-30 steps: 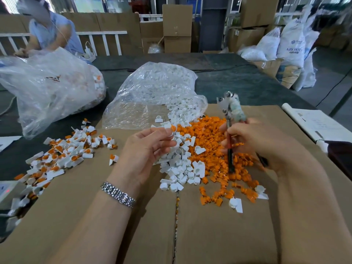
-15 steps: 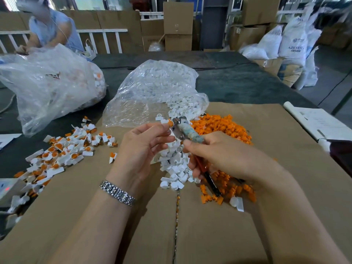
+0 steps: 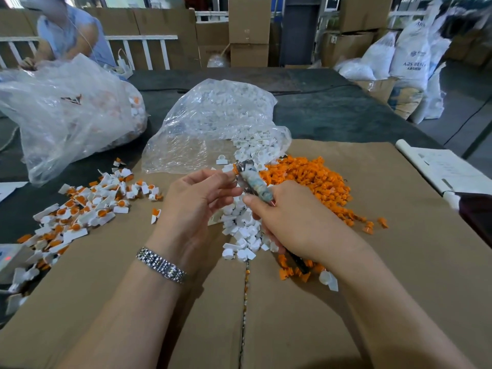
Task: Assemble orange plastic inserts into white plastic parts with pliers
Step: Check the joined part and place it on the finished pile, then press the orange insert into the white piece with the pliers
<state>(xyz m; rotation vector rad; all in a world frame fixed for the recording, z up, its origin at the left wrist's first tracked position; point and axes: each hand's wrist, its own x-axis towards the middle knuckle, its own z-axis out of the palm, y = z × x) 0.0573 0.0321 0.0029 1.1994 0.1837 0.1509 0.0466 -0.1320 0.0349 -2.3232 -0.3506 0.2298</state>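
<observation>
Left hand [image 3: 197, 201]: I saw its fingers pinched on a small part at frame centre, against the pliers' tip.
Right hand [image 3: 295, 222]: fingers were wrapped around the pliers [image 3: 253, 181].
Orange inserts [image 3: 311, 182]: heaped centre-right, just beside the white parts [image 3: 241, 225].
Finished pieces [image 3: 87, 209]: scattered at left, spilling past the cardboard's edge.
Cardboard sheet [image 3: 399, 288]: I had bare room across the lower frame.

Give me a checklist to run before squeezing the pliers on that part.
1. Pliers held in right hand: ok.
2. Part pinched at left hand fingertips: ok.
3. Pliers tip meets the part: ok.
4. Orange insert seated straight in the white part: cannot tell, too small.
5. Left fingertips out of the pliers' bite: cannot tell.
6. Supply at hand, orange inserts and white parts: ok.
</observation>
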